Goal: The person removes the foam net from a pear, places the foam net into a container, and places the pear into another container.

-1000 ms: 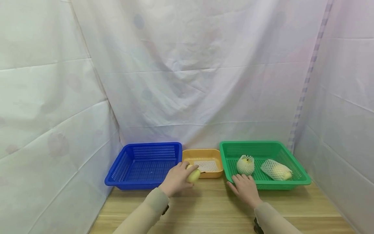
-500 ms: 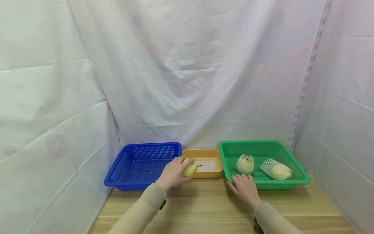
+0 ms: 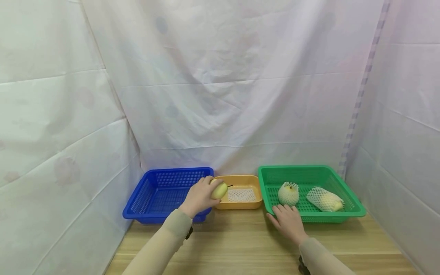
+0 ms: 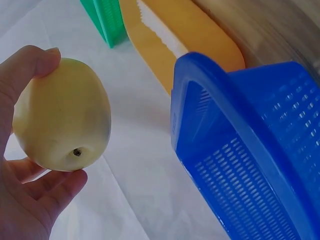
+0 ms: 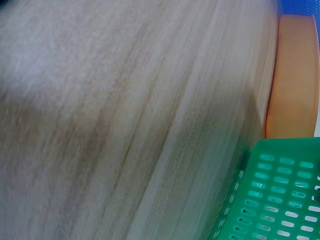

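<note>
Left hand [image 3: 201,195]: my thumb and fingers clamp 1 bare, pale yellow, rounded pear [image 3: 219,190], stem pointing right. I hold it raised near the right edge of the blue perforated plastic basket [image 3: 168,219], which sits toward the left edge of the wooden table [image 3: 240,244]. Right hand [image 3: 288,221]: fingers relaxed over the near rim of the green perforated plastic basket [image 3: 311,169], by its near left corner, thumb spread apart. Inside are 2 pears in white foam nets [image 3: 288,194]. Between the baskets, a shallow orange plastic tray [image 3: 238,205] holds a flat white mesh piece [image 3: 242,195].
Progress, my judgement: 1 pear is unwrapped, not yet set down; 2 are still netted.
</note>
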The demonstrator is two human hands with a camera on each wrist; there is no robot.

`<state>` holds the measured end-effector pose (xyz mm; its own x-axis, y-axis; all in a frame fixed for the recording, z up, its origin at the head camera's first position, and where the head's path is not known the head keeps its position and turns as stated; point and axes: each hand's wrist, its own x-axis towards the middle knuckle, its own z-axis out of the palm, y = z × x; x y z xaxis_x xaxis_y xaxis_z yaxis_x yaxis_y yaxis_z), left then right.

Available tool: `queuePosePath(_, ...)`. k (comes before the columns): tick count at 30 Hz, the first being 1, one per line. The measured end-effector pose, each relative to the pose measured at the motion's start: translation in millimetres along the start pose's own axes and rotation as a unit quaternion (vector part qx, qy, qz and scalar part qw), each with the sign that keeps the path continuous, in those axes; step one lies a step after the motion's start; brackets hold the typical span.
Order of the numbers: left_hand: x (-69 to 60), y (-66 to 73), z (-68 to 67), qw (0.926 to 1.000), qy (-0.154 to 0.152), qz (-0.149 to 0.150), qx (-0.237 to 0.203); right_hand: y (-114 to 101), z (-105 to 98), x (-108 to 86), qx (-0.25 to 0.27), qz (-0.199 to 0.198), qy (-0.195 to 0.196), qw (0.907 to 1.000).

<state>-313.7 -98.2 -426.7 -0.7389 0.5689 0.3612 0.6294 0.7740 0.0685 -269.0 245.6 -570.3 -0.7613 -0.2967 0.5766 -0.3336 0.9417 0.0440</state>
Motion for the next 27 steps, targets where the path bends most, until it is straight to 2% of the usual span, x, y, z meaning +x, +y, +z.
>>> queuePosePath(13, 5.8, -7.6, -0.5, 0.9990, 0.010, -0.029, -0.031, -1, -1, -0.3, 0.014, -0.007, 0.018, 0.9997)
queuePosePath(27, 9.8, -15.8, 1.9, 0.9981, -0.017, -0.055, -0.020, -1, -1, 0.0, 0.014, -0.004, 0.013, 0.9998)
